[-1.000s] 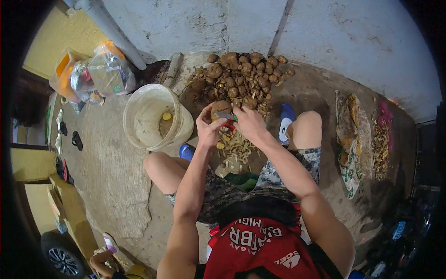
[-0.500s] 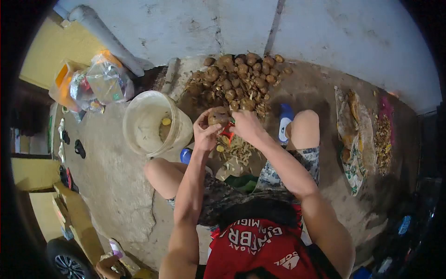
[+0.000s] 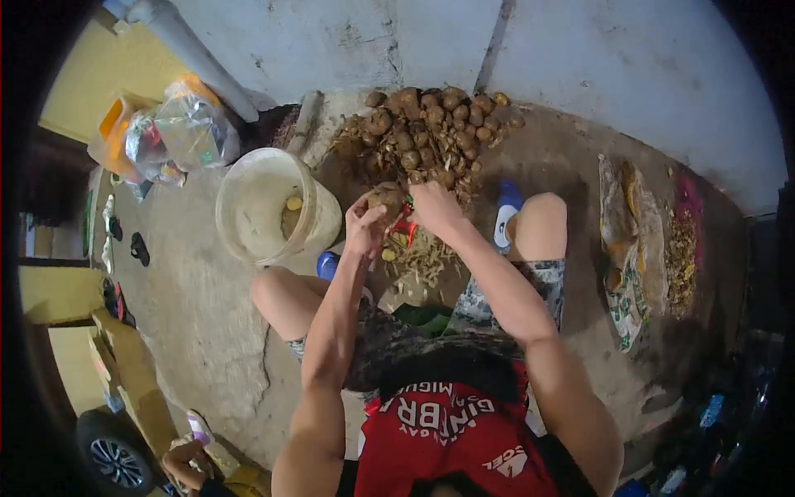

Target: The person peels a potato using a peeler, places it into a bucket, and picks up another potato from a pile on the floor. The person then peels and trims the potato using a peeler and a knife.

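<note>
My left hand (image 3: 365,225) is wrapped round a large brown potato (image 3: 386,199), holding it up above the peelings. Against the potato's right side, my right hand (image 3: 434,205) is closed on a small red and green tool (image 3: 405,222), which looks like a peeler; its blade is hidden. Below both hands, a heap of pale peelings (image 3: 426,258) lies on the floor between my legs. Just beyond them, a pile of brown unpeeled potatoes (image 3: 406,137) rests near the wall.
A whitish bucket (image 3: 310,217) tilts at my left, with a yellow peeled piece (image 3: 294,203) inside. Plastic bags (image 3: 195,137) stand at the back left. Sacks (image 3: 633,240) lie at the right. Another person's arm (image 3: 184,464) shows at lower left, near a wheel (image 3: 116,460).
My right hand has shifted slightly up and left along the potato. My left hand still holds the potato, which has turned a little. The whole view has tilted slightly.
</note>
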Demonstrator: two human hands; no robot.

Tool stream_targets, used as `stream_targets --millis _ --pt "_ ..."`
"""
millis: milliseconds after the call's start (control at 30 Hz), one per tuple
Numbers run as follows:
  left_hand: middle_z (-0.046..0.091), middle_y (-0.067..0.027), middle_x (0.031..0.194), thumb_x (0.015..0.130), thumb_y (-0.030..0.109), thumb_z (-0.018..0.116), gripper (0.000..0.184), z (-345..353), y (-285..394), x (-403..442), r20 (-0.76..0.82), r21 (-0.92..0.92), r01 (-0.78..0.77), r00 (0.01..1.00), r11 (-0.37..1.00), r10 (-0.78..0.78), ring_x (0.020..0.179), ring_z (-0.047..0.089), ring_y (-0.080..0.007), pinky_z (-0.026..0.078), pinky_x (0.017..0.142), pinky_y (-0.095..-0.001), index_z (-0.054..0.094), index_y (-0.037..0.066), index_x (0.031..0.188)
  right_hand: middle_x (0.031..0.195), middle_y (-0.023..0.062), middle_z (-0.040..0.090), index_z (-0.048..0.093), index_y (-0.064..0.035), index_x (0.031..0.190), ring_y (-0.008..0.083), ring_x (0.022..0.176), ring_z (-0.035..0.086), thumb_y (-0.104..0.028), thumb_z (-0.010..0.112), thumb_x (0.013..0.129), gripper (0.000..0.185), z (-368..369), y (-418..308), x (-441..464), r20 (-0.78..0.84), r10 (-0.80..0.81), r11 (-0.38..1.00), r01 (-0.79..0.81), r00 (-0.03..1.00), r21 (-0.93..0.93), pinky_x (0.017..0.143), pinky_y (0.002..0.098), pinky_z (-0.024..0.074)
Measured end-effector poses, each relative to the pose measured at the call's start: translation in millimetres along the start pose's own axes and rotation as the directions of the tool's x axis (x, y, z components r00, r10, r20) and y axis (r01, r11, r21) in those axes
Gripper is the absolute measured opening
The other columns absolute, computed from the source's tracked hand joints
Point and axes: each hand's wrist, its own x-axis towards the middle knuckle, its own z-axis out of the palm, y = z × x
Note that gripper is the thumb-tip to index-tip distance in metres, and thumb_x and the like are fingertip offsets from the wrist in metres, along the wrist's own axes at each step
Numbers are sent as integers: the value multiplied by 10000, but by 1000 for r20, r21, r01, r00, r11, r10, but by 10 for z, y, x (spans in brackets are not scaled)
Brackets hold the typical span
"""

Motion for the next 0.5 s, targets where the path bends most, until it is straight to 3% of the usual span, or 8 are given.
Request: stream_targets --millis 67,133,200,267,333,367,400,500 --pt "610 -174 1171 730 191 720 611 30 62 56 10 3 -28 1000 1000 28 1041 628 -291 531 896 -449 498 -41 1250 833 223 640 591 30 882 408 835 647 -60 678 764 172 -30 11 136 -36 -24 1000 25 999 15 723 493 525" --pt "611 -164 1169 706 226 741 672 -18 91 17 195 -31 26 981 999 -19 1053 623 -292 528 904 -448 489 -34 1272 860 227 647 603 33 881 400 844 655 -39 631 780 128 -83 2 108 -59 -47 998 45 997 -43 724 489 527" --pt "610 -167 1166 677 251 761 724 51 62 -86 141 -29 43 989 999 -38 1053 623 -293 536 895 -451 485 -29 1284 883 239 654 627 34 893 403 862 659 -33 623 785 127 -63 122 139 109 133 991 -130 985 -40 738 486 531" --pt "612 -179 1153 660 182 771 684 163 193 -90 127 -76 -87 987 993 96 1040 631 -296 547 872 -451 507 -74 1237 882 260 656 642 48 921 409 872 662 -73 697 765 205 -105 240 216 117 228 974 -226 967 -31 753 488 534" --pt "607 -172 1163 641 213 787 753 -21 195 -114 117 -80 -42 992 996 51 1063 621 -301 530 910 -447 483 -63 1272 877 268 658 645 68 917 407 881 664 -152 797 712 336 -269 67 139 240 258 966 -243 936 -89 770 485 535" --pt "600 -171 1176 640 214 789 778 -93 179 -102 161 -167 0 987 986 27 1077 613 -303 516 938 -445 464 -60 1292 873 263 665 647 75 884 405 884 666 -235 864 646 447 -235 85 148 237 224 974 -210 945 -82 781 482 535" --pt "592 -171 1188 639 215 790 803 -102 224 12 218 -246 20 975 969 35 1091 606 -305 502 966 -443 445 -56 1312 873 263 665 647 75 884 405 884 666 -235 864 646 447 -278 152 220 225 209 977 -191 952 -99 781 482 535" --pt "574 -167 1223 638 195 799 831 -7 371 -85 222 -212 -46 970 976 94 1115 595 -294 485 993 -430 421 -48 1336 899 249 665 623 75 923 410 894 655 -242 847 673 462 -294 192 167 326 352 936 -340 877 -95 798 478 530"
